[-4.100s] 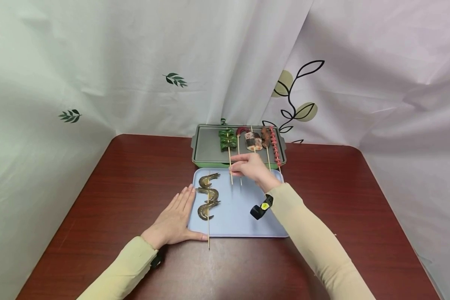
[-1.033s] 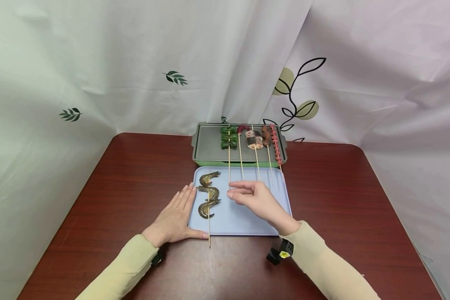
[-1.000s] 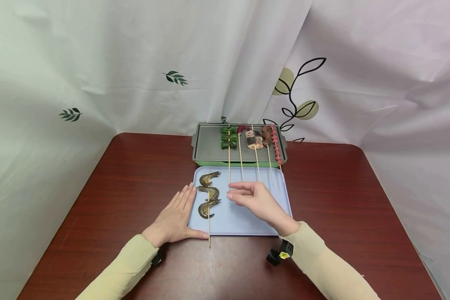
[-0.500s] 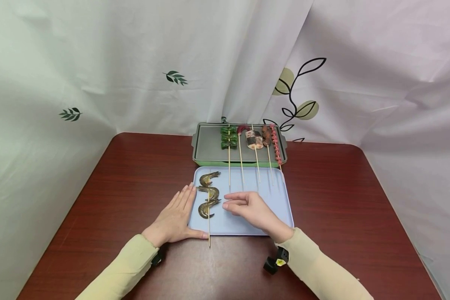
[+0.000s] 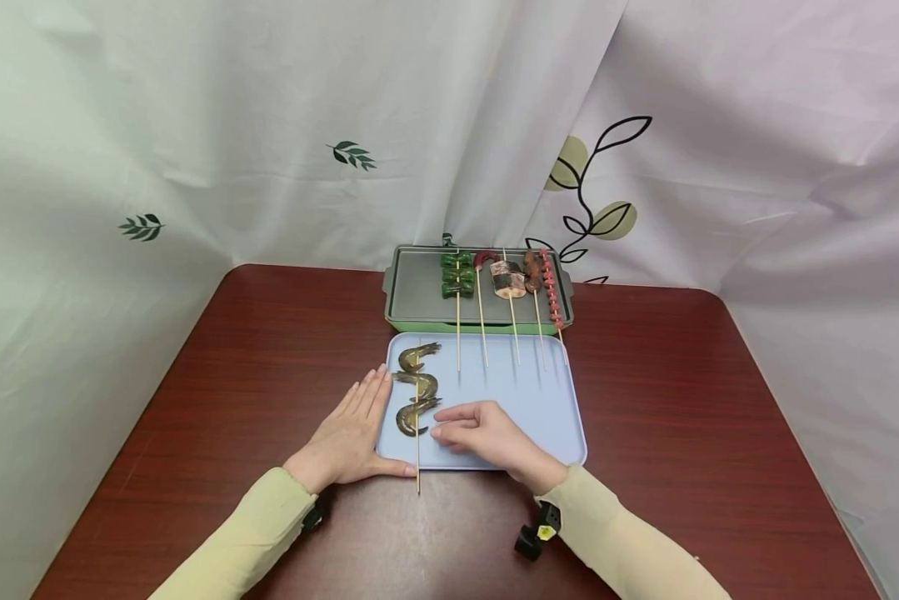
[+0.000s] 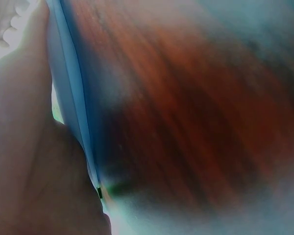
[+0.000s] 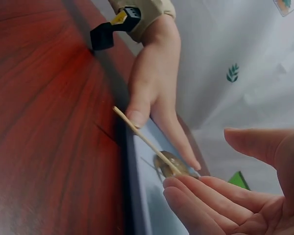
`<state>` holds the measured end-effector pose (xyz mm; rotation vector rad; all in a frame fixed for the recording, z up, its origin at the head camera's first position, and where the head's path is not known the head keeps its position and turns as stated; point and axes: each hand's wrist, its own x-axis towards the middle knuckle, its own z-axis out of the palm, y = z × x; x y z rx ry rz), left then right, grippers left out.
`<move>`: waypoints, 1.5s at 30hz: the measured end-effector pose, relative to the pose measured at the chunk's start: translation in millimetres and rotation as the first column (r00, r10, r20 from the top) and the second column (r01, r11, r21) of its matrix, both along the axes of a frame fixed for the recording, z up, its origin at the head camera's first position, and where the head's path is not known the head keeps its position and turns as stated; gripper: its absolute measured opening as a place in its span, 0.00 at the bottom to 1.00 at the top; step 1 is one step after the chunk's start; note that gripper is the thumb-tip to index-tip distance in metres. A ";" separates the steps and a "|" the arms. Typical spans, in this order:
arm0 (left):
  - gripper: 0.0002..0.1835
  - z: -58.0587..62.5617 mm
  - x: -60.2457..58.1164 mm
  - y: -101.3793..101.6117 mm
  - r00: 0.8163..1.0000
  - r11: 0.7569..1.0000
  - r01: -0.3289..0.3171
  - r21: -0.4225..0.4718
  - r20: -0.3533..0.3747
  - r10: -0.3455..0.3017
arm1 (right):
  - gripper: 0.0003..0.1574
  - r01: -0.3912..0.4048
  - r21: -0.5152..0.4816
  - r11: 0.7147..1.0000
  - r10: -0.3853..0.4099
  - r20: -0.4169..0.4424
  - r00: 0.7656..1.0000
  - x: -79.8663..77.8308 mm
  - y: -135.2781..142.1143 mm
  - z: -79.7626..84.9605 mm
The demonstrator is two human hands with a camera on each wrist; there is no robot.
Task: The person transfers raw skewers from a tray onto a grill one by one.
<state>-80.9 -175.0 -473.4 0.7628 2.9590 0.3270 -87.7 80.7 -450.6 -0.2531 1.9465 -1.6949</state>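
A skewer of several grey-brown shrimp (image 5: pixel 417 387) lies along the left side of a pale blue tray (image 5: pixel 524 417), its bare stick end sticking out past the front edge. My left hand (image 5: pixel 347 437) rests flat with straight fingers against the tray's left edge, thumb at the front edge beside the stick. Just right of the lowest shrimp hovers my right hand (image 5: pixel 490 435), nothing in it. In the right wrist view the right hand's thumb stands well apart from its fingers (image 7: pixel 210 196), which partly cover the shrimp skewer (image 7: pixel 147 142).
Behind the tray stands a grey grill plate (image 5: pixel 415 292) on a green base. On it lie a green pepper skewer (image 5: pixel 457 275), a dark red curled skewer (image 5: pixel 485 260), a fish-piece skewer (image 5: pixel 508 280), a brown meat skewer (image 5: pixel 532 273) and a pink beaded skewer (image 5: pixel 551 292).
My right hand, earlier pinching the green pepper skewer's stick over the grill, has let it go and moved toward me and left to the shrimp. The left hand has stayed put.
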 end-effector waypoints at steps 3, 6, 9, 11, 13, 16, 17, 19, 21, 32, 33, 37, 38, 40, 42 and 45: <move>0.76 0.3 -0.4 0.3 1.000 1.000 0.001 -0.012 -0.001 -0.001 | 0.26 -0.011 -0.016 1.000 0.011 0.032 0.999 0.8 -3.8 -2.4; 0.76 0.2 -0.4 0.2 1.000 1.000 0.002 -0.012 -0.005 -0.002 | 0.26 -0.016 -0.040 0.999 0.019 0.066 0.998 1.1 -8.2 -4.4; 0.76 0.6 0.2 0.0 1.000 1.000 0.006 -0.009 -0.011 -0.006 | 0.25 -0.012 -0.074 0.997 0.020 0.107 0.994 1.8 -12.4 -6.0; 0.76 0.7 0.6 0.0 1.000 1.000 0.010 -0.005 -0.014 -0.010 | 0.24 -0.012 -0.095 0.995 0.025 0.133 0.991 2.4 -14.7 -7.0; 0.76 0.6 0.8 0.0 1.000 1.000 0.012 -0.004 -0.017 -0.012 | 0.24 -0.009 -0.108 0.994 0.026 0.160 0.987 3.2 -16.4 -7.9; 0.76 0.2 0.7 -0.2 1.000 1.000 0.013 -0.006 -0.018 -0.013 | 0.23 -0.006 -0.116 0.993 0.028 0.184 0.982 3.7 -18.5 -9.1; 0.76 0.4 0.6 -0.1 1.000 1.000 0.013 -0.007 -0.018 -0.014 | 0.23 -0.003 -0.117 0.993 0.026 0.192 0.981 3.7 -19.1 -9.4; 0.76 0.1 0.7 -0.2 1.000 1.000 0.013 -0.006 -0.018 -0.013 | 0.22 0.001 -0.116 0.993 0.023 0.200 0.980 3.5 -20.2 -9.9; 0.76 -0.1 0.6 -0.3 1.000 1.000 0.013 -0.007 -0.018 -0.013 | 0.22 0.001 -0.114 0.993 0.023 0.205 0.979 2.8 -21.1 -10.4; 0.76 -3.7 1.3 -2.1 0.999 0.999 0.016 0.029 -0.037 -0.015 | 0.22 -0.020 -0.148 0.989 0.055 0.235 0.971 1.6 -20.8 -12.1; 0.76 -4.1 1.0 -2.1 0.999 0.999 0.017 0.032 -0.040 -0.016 | 0.22 -0.021 -0.151 0.988 0.057 0.236 0.970 1.7 -20.4 -12.0; 0.76 -1.2 1.1 -1.0 1.000 1.000 0.006 0.021 -0.025 -0.006 | 0.22 -0.020 -0.143 0.989 0.053 0.228 0.972 2.3 -20.1 -12.6; 0.76 -1.0 1.2 -0.8 1.000 1.000 0.005 0.019 -0.022 -0.005 | 0.22 -0.014 -0.138 0.990 0.045 0.225 0.973 2.6 -20.2 -13.0; 0.76 -1.1 1.3 -0.5 1.000 1.000 0.005 0.019 -0.021 -0.005 | 0.22 0.002 -0.127 0.992 0.026 0.215 0.976 3.7 -20.4 -13.5; 0.76 -2.1 1.1 -0.5 1.000 1.000 0.006 0.018 -0.023 -0.006 | 0.21 0.022 -0.116 0.993 0.003 0.210 0.978 4.8 -20.4 -13.9; 0.76 -2.5 1.4 -0.8 1.000 1.000 0.008 0.025 -0.031 -0.007 | 0.21 0.056 -0.109 0.993 -0.032 0.208 0.978 6.5 -19.4 -13.2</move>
